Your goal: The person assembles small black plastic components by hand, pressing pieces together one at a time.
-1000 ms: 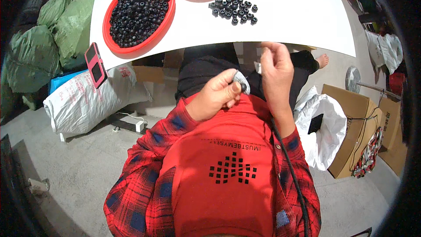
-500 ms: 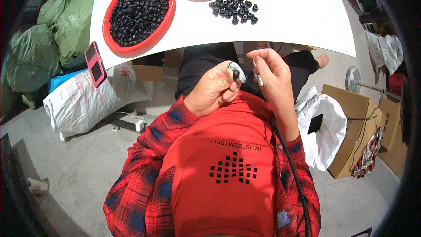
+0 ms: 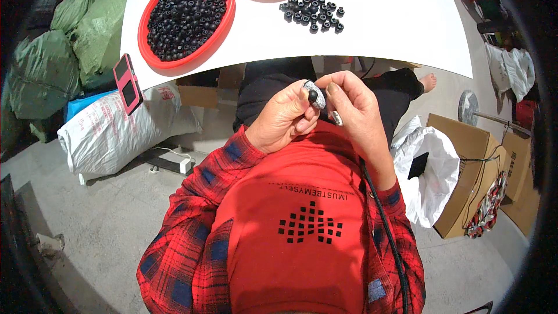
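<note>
so my left hand (image 3: pixel 285 121) has its fingers pinched on a small black bead (image 3: pixel 313 96), held up at my chest, near side of the white surface (image 3: pixel 401 29). Right hand (image 3: pixel 356 107) fingers are clamped on a thin metal tool (image 3: pixel 336 117) just beside it. Red bowl (image 3: pixel 224 29) of beads sits far left

Bowl of beads (image 3: pixel 187 16) on table (image 3: pixel 395 23) left, loose beads (image 3: pixel 313 13) right – phone (image 3: pixel 127 83) at table edge
</note>
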### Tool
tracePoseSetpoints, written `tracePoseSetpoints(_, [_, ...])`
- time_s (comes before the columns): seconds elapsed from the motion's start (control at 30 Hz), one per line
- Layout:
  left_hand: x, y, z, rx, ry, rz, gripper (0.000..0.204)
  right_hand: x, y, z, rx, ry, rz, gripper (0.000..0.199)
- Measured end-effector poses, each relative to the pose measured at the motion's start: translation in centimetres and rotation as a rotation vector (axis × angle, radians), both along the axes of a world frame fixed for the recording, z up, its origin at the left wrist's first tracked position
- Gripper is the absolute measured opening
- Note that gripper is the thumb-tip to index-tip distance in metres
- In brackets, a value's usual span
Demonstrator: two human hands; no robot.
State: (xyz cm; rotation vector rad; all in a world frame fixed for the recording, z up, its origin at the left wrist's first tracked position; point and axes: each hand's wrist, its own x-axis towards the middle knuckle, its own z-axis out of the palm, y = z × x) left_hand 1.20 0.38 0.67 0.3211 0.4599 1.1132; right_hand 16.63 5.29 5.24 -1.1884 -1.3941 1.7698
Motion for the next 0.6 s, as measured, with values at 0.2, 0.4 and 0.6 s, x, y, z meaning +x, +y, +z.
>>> tracePoseSetpoints(0.2, [0.04, -0.01, 0.06, -0.041, 0.121, 0.024, 0.025, -0.4, -0.37, -0.55, 0.056, -0.032, 0.03, 0.016])
tracePoseSetpoints(0.4, [-0.12, 0.06, -0.33, -0.037, 0.13, 0.061, 0.025, -0.51, -0.22, -0.28, -0.105, 0.162, 0.001, 0.017])
tracePoseSetpoints(0.6, [-0.31, 0.27, 0.21, -0.018, 0.089, 0.026, 0.025, 0.06, 0.35, -0.18, -0.18, 0.049, 0.058, 0.018])
